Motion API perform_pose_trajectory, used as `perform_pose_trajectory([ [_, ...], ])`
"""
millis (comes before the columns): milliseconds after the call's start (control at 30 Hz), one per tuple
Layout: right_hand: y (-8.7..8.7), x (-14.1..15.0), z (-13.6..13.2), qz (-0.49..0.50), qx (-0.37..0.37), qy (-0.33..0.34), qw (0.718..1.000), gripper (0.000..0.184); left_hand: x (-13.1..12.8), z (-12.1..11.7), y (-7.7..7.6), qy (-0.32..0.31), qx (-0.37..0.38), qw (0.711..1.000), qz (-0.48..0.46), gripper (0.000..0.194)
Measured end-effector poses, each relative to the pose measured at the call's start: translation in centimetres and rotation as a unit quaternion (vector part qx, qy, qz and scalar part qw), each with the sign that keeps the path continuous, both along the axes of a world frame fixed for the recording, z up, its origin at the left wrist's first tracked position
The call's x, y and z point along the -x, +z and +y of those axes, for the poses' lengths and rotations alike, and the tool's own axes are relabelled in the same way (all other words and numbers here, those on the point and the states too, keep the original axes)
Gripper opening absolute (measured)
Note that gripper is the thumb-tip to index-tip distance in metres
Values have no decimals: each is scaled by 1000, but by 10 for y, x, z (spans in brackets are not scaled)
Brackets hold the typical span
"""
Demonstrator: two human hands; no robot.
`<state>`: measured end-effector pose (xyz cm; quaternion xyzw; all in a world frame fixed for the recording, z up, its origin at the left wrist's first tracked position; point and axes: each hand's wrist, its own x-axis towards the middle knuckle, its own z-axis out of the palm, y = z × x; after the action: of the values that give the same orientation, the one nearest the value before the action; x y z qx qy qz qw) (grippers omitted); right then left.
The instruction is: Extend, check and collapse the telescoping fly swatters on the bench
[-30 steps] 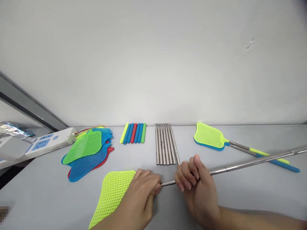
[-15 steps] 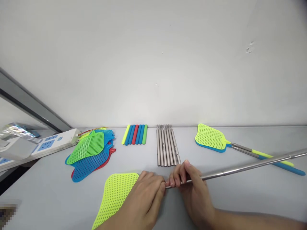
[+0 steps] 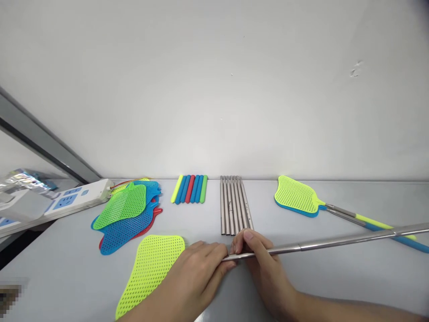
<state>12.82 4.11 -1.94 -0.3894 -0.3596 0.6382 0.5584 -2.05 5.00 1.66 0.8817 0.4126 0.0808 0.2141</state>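
A yellow-green fly swatter head (image 3: 156,264) of perforated plastic lies partly under my left hand (image 3: 201,268). That hand is closed where the head's neck meets the thin end of a telescopic metal rod (image 3: 335,243); the joint itself is hidden by its fingers. My right hand (image 3: 264,264) is closed around the rod just right of the left one, its thumb lying across the top. From there the extended rod slants slightly upward and runs out of the picture on the right.
Further back lie a row of metal rods (image 3: 234,205) and several coloured handles (image 3: 189,188). On the left are piled swatter heads (image 3: 127,214) beside a power strip (image 3: 73,199). Two assembled fly swatters (image 3: 298,197) rest on the right, partly behind the rod. A wall (image 3: 214,89) bounds the table.
Both hands, the rod and the yellow-green swatter head have shifted a little left. My right thumb, raised before, now presses down over the rod.
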Motion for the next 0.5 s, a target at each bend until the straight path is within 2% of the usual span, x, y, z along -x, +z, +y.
perform_pose_trajectory([
  [233, 2, 1, 2, 38, 14, 26, 999, 30, 1, 3, -6, 4, -13, 1000, 6, 23],
  [333, 3, 1, 3, 40, 12, 37, 998, 31, 1, 3, -10, -6, -38, 999, 17, 20],
  [500, 5, 1, 3, 20, 19, 31, 999, 32, 0, 1, -12, -12, -37, 998, 46, 17],
])
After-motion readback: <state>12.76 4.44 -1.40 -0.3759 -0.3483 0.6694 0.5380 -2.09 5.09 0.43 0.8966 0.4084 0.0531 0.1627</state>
